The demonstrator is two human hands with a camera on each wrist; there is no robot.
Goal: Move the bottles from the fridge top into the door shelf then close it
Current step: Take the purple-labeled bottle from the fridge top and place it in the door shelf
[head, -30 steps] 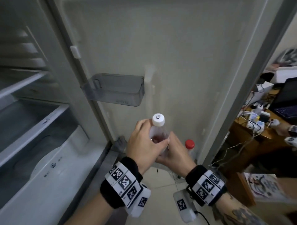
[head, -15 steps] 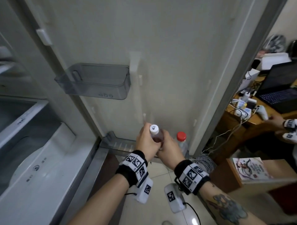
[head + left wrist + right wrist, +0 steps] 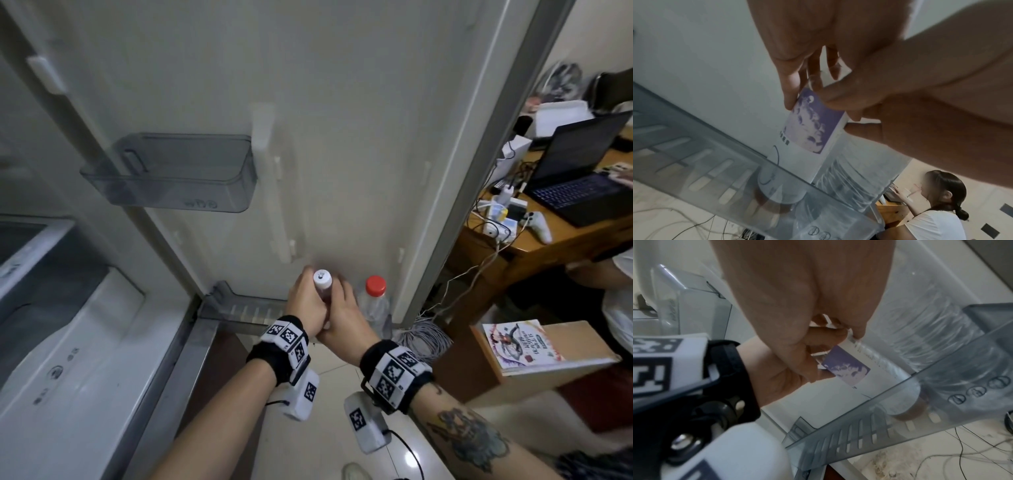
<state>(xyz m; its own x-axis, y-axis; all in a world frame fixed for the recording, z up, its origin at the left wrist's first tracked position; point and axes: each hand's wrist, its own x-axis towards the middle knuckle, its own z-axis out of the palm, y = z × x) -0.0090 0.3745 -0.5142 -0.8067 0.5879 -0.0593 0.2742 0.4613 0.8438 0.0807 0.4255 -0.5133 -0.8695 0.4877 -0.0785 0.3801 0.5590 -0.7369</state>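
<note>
From the head view, the person is bending to the bottom door shelf point(image 3: 239, 310) of the open fridge door point(image 3: 342, 137), both hands wrapped round one white-capped bottle point(image 3: 322, 276): the left hand point(image 3: 306, 305) is gripping its left side, the right hand point(image 3: 342, 317) its right, and a red-capped water bottle point(image 3: 375, 301) is already standing in the shelf just beside it. An upper door bin point(image 3: 171, 173) is hanging further up the door. From the left wrist, the bottle's purple label point(image 3: 813, 123) is showing below the curled fingers point(image 3: 791, 97), and its base looks to be inside the shelf's clear front wall point(image 3: 735, 170), close against the ribbed water bottle; I cannot tell whether it is resting on the floor yet. From the right wrist, the right hand's fingers point(image 3: 809, 369) are pinching the upper body, the bottom sitting behind the slotted wall. To my eye the thing now is keeping it upright, feeling it settle flat, and letting go one hand at a time without nudging its neighbour.
</note>
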